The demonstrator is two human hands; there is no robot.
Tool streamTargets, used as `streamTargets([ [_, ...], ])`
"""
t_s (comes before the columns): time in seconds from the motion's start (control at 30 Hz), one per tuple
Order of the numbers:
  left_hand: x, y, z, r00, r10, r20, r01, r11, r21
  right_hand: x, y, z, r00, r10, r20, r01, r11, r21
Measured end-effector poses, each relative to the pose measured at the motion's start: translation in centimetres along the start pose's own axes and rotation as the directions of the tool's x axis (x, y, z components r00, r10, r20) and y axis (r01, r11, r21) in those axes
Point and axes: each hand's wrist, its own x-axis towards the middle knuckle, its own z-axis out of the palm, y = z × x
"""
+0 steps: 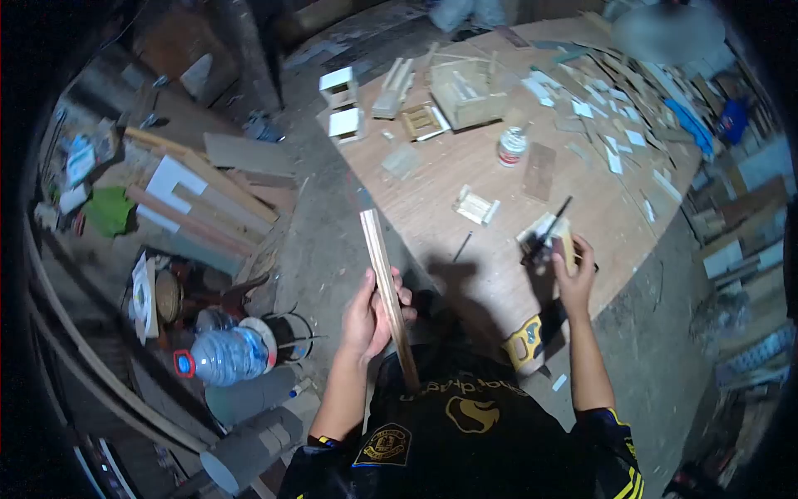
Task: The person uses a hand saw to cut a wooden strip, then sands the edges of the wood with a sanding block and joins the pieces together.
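Note:
A long, narrow wooden strip (381, 270) crosses my left hand (371, 316), whose thumb and fingers close round it. It points up and away from me, its lower end against my dark shirt. Over the near right part of the table, my right hand (576, 274) grips a small wooden block (568, 248) between thumb and fingers. Right beside that block lies a black tool with a long thin bar (559, 218), partly hidden by the hand. Below, at the table edge, is a handsaw with a yellow handle (524, 343).
The wooden table (499, 258) carries a glue jar (512, 146), a flat brown board (539, 171), a small wooden frame (475, 205) and a wooden box (467, 100). Scrap strips (615, 108) cover its far right. A large water bottle (224, 356) lies at left.

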Motion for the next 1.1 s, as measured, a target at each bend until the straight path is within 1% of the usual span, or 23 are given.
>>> streamTargets([
  [0.07,-0.7,-1.8,-0.5,0.980,-0.197,-0.010,0.197,0.979,0.045,-0.1,-3.2,0.9,0.999,-0.023,0.023,0.018,0.982,0.187],
  [0.1,-1.1,-2.5,-1.1,0.977,-0.211,0.006,0.211,0.976,0.057,-0.2,-4.8,1.1,0.998,-0.049,0.049,0.035,0.966,0.257],
  [0.17,-2.3,-4.2,-2.9,0.947,-0.306,0.094,0.265,0.915,0.305,-0.5,-7.6,1.6,0.993,-0.102,0.063,0.075,0.939,0.334],
  [0.23,-2.6,-4.9,-4.6,0.939,-0.340,0.046,0.310,0.899,0.310,-1.0,-9.4,2.4,0.993,-0.059,0.100,0.011,0.906,0.423],
  [0.27,-2.7,-5.0,-5.1,0.933,-0.360,-0.013,0.346,0.886,0.309,-1.0,-9.6,2.7,0.984,-0.064,0.166,0.000,0.933,0.360],
  [0.3,-2.7,-4.9,-4.8,0.933,-0.360,-0.011,0.345,0.885,0.311,-0.6,-12.2,2.6,0.953,-0.266,0.143,0.227,0.943,0.242],
  [0.37,-2.7,-4.4,-3.7,0.950,-0.250,-0.186,0.306,0.864,0.400,-0.3,-14.2,3.3,0.880,-0.386,0.276,0.309,0.907,0.286],
  [0.4,-2.8,-4.0,-3.6,0.952,-0.245,-0.185,0.301,0.864,0.404,-0.5,-14.6,4.2,0.880,-0.390,0.271,0.312,0.905,0.289],
  [0.47,-3.2,-3.3,-3.5,0.956,-0.270,-0.117,0.293,0.901,0.320,-1.1,-14.9,6.2,0.785,-0.466,0.409,0.397,0.884,0.246],
  [0.5,-3.6,-3.0,-3.2,0.956,-0.269,-0.115,0.292,0.901,0.321,-1.4,-14.9,7.3,0.785,-0.467,0.407,0.399,0.884,0.245],
  [0.6,-4.8,-3.2,-3.2,0.962,-0.222,-0.158,0.268,0.874,0.406,-2.8,-15.2,9.6,0.492,-0.712,0.501,0.751,0.638,0.170],
  [0.67,-5.2,-3.8,-4.0,0.997,-0.078,-0.015,0.073,0.841,0.536,-2.6,-16.0,9.9,0.485,-0.717,0.501,0.744,0.639,0.194],
  [0.7,-5.3,-3.5,-4.0,0.997,-0.083,-0.011,0.075,0.837,0.542,-2.3,-16.3,10.0,0.471,-0.724,0.505,0.739,0.636,0.222],
  [0.73,-5.6,-3.2,-3.9,0.988,-0.154,0.004,0.131,0.851,0.508,-1.7,-16.3,10.8,0.570,-0.580,0.582,0.701,0.713,0.023],
  [0.77,-5.7,-3.0,-3.8,0.975,-0.222,0.023,0.185,0.863,0.471,0.6,-15.8,10.0,0.719,-0.540,0.437,0.592,0.805,0.021],
  [0.83,-5.8,-3.4,-3.9,0.980,-0.196,-0.024,0.183,0.856,0.483,1.9,-16.3,9.5,0.633,-0.672,0.384,0.736,0.677,-0.027],
  [0.9,-5.4,-3.7,-3.9,0.985,-0.162,-0.067,0.173,0.847,0.503,-1.8,-17.0,10.8,0.489,-0.689,0.535,0.726,0.661,0.187],
  [0.93,-5.4,-3.9,-4.2,0.995,-0.089,-0.034,0.093,0.824,0.559,-2.3,-16.6,10.6,0.443,-0.684,0.579,0.722,0.655,0.221],
  [0.97,-5.5,-4.0,-4.4,1.000,-0.026,0.007,0.016,0.789,0.614,-1.0,-15.5,10.1,0.458,-0.678,0.575,0.716,0.664,0.214],
  [1.0,-5.7,-3.8,-4.0,0.999,-0.038,0.012,0.022,0.785,0.619,2.4,-16.2,8.9,0.531,-0.677,0.509,0.782,0.624,0.014],
  [1.03,-5.8,-3.7,-3.2,0.993,-0.117,-0.031,0.114,0.821,0.559,4.5,-16.8,8.0,0.580,-0.689,0.434,0.807,0.559,-0.191],
  [1.07,-5.6,-3.6,-2.6,0.979,-0.195,-0.065,0.201,0.845,0.495,4.5,-17.2,7.8,0.650,-0.661,0.375,0.752,0.633,-0.185],
  [1.1,-5.4,-3.6,-2.5,0.980,-0.193,-0.055,0.195,0.847,0.495,3.1,-17.4,8.0,0.647,-0.665,0.373,0.755,0.627,-0.192],
])
